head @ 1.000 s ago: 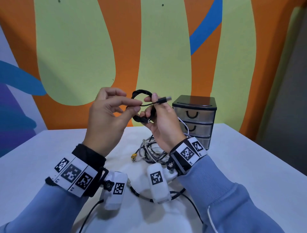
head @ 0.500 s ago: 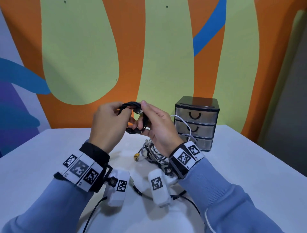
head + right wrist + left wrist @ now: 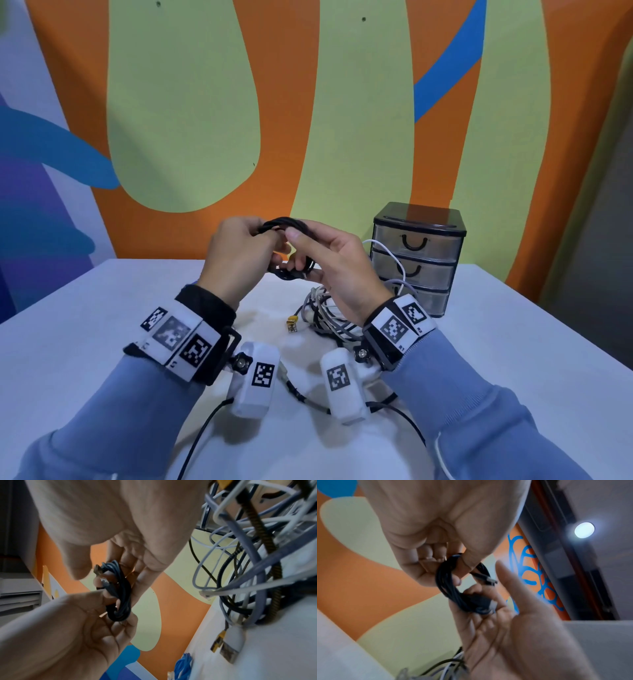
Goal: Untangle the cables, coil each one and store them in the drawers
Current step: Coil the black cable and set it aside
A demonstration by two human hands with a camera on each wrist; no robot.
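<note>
A black cable (image 3: pixel 287 223) wound into a small coil is held above the table between both hands. My left hand (image 3: pixel 263 240) grips the coil's upper left side, its fingers curled round the strands (image 3: pixel 447 582). My right hand (image 3: pixel 298 251) holds the other side, thumb on top and fingers curled under the coil (image 3: pixel 120 595). One metal plug (image 3: pixel 488 580) sticks out of the coil by the right fingers. A tangle of white, grey and braided cables (image 3: pixel 329 317) lies on the table below my right wrist. The small three-drawer unit (image 3: pixel 419 255) stands at the right, all drawers closed.
A yellow plug (image 3: pixel 292 323) lies at the tangle's left edge. A white cable (image 3: pixel 394 260) loops up in front of the drawer fronts. A blue coiled cable (image 3: pixel 183 665) lies on the white table (image 3: pixel 102 329). The painted wall stands right behind.
The loose end with its plug, sticking out to the right a second ago, now lies wound onto the coil. Both hands have come closer together and lower.
</note>
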